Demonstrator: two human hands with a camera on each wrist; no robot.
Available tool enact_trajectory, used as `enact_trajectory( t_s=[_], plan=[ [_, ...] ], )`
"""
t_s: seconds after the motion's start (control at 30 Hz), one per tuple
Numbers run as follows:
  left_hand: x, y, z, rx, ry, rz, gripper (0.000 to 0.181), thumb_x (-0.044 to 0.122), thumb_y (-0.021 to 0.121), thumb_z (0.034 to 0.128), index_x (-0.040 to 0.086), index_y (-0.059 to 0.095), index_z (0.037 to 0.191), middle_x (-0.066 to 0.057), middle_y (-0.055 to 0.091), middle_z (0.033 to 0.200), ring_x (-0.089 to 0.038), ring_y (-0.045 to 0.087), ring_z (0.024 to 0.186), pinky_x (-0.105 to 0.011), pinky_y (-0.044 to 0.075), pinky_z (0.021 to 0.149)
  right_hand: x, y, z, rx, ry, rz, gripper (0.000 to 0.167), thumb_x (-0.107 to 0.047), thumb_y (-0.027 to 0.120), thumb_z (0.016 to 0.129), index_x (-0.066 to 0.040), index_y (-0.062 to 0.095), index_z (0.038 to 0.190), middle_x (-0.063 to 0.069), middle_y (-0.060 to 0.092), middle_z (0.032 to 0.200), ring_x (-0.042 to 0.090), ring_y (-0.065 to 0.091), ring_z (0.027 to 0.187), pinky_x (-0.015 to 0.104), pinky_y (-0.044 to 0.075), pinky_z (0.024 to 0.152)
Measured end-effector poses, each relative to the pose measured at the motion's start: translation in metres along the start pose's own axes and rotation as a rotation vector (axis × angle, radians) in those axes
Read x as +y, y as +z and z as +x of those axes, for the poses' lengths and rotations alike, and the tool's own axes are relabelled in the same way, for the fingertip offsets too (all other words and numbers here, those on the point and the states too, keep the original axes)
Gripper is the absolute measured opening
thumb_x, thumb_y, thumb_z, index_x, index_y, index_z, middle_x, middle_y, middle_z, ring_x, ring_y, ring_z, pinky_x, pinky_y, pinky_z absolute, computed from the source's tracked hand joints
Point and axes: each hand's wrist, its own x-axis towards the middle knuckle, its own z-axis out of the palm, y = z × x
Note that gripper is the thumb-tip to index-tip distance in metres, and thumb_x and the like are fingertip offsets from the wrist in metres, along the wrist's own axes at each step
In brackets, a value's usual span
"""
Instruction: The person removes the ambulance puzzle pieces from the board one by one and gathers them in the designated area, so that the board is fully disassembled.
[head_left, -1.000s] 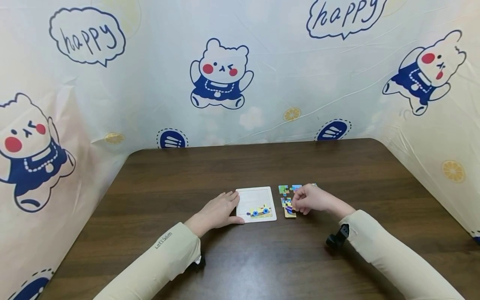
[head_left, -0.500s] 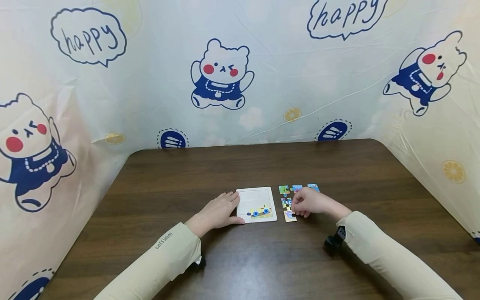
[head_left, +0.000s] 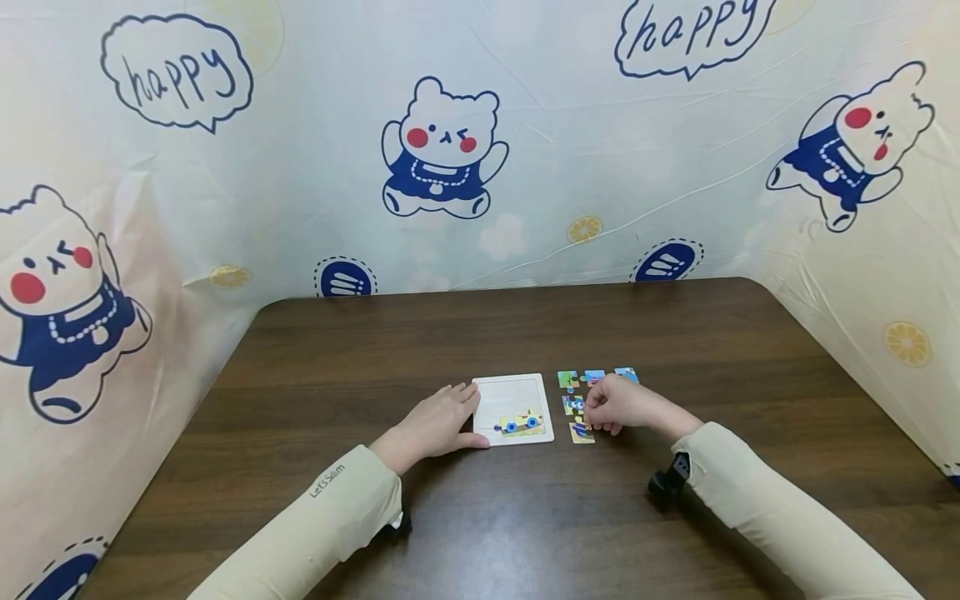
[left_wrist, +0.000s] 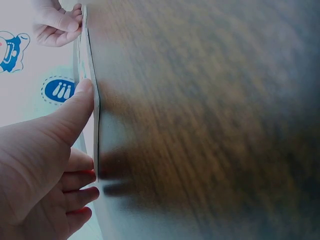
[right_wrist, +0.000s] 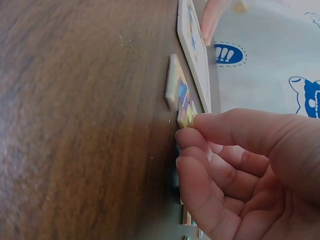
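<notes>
My left hand [head_left: 435, 421] rests at the left edge of a white square puzzle tray [head_left: 491, 396], fingers nearly straight; in the left wrist view its thumb [left_wrist: 80, 107] touches the tray's near edge. Joined pieces showing a yellow vehicle with blue wheels [head_left: 520, 423] lie in the tray's lower right. Right of the tray, my right hand [head_left: 622, 402] pinches a yellow and purple jigsaw piece [head_left: 581, 432] between thumb and index finger. The right wrist view shows this piece [right_wrist: 177, 85] tilted close to the table. Another piece with blue eyes [head_left: 573, 405] lies just above it, beside the fingers.
A row of loose jigsaw pieces lies behind the right hand: a green one [head_left: 567, 379], a blue and pink one [head_left: 595, 377] and a blue one [head_left: 626, 373]. The brown table [head_left: 375, 350] ends at a printed cloth [head_left: 525, 167].
The right hand has shifted slightly toward me, and the pinched piece has moved a little nearer and changed its tilt. More of the far blue piece shows. The left hand stays still.
</notes>
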Motion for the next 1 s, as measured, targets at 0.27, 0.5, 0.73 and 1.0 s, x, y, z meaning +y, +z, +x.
enact_trajectory(
  t_s=[0.27,0.5,0.73,1.0],
  plan=[
    [-0.0002,0.0007,0.0000,0.003,-0.001,-0.001,0.077,0.051,0.060,0.0840,-0.009,0.045,0.130,-0.023,0.041,0.136,-0.035,0.040,0.124,-0.044,0.029,0.103,-0.0002,0.0005,0.0006,0.005,0.016,-0.008,0.017,-0.001,0.061,0.084,-0.001,0.063,0.068,0.004,0.057,0.058,0.013,0.054,0.048,0.029,0.051,0.048],
    [0.0002,0.0006,0.0000,-0.006,-0.012,-0.006,0.077,0.051,0.059,0.0842,-0.009,0.044,0.131,-0.023,0.040,0.136,-0.034,0.039,0.125,-0.043,0.028,0.103,-0.0009,0.0003,0.0009,0.007,0.025,-0.005,0.016,-0.001,0.061,0.084,-0.002,0.064,0.069,0.004,0.057,0.058,0.013,0.054,0.049,0.030,0.051,0.049],
    [0.0001,0.0004,-0.0001,-0.011,-0.018,-0.006,0.078,0.051,0.060,0.0837,-0.009,0.044,0.131,-0.022,0.040,0.137,-0.033,0.038,0.126,-0.043,0.028,0.103,-0.0020,0.0016,0.0014,0.007,0.020,0.000,0.014,-0.001,0.061,0.084,-0.003,0.064,0.071,0.003,0.056,0.060,0.012,0.054,0.049,0.029,0.050,0.049],
    [-0.0002,0.0008,0.0000,-0.009,-0.015,-0.004,0.077,0.051,0.059,0.0843,-0.009,0.044,0.131,-0.022,0.040,0.136,-0.033,0.039,0.125,-0.043,0.028,0.103,-0.0038,-0.0007,0.0014,0.007,0.010,0.005,0.013,-0.002,0.061,0.085,-0.002,0.065,0.072,0.004,0.057,0.060,0.013,0.054,0.049,0.029,0.051,0.049]
  ],
)
